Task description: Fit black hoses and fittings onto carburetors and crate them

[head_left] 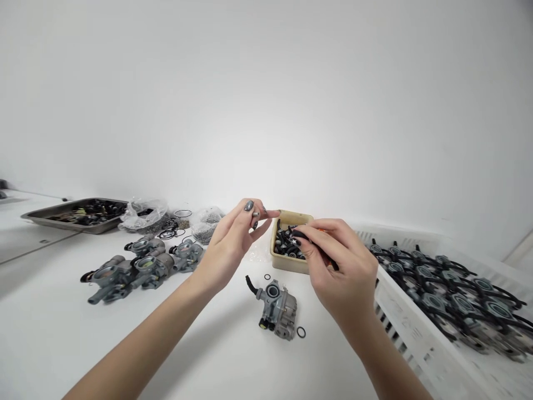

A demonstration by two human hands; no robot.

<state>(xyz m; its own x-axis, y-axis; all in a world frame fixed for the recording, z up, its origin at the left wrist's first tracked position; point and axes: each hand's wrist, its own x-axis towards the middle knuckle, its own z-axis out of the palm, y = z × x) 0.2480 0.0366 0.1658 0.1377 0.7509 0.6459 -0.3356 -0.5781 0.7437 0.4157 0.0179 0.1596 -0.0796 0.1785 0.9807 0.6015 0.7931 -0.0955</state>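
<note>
My left hand [231, 241] hovers above the far edge of the table, its curled fingertips close together just left of a beige plastic box [287, 263]. Nothing shows between those fingers. My right hand [337, 266] is over the box, its fingers pinching a small black rubber part [300, 235]. Several black fittings [286, 245] fill the box. Below my hands, a grey metal carburetor [277, 309] with a short black hose lies on the white table [200, 339]. Two black O-rings [301, 332] lie near it, one on either side.
A white slatted crate [416, 322] packed with carburetors fills the right side. Left of my hands are several more carburetors [144, 266], clear bags of small parts [144, 214], loose O-rings [169, 233], and a metal tray [70, 222] of dark parts.
</note>
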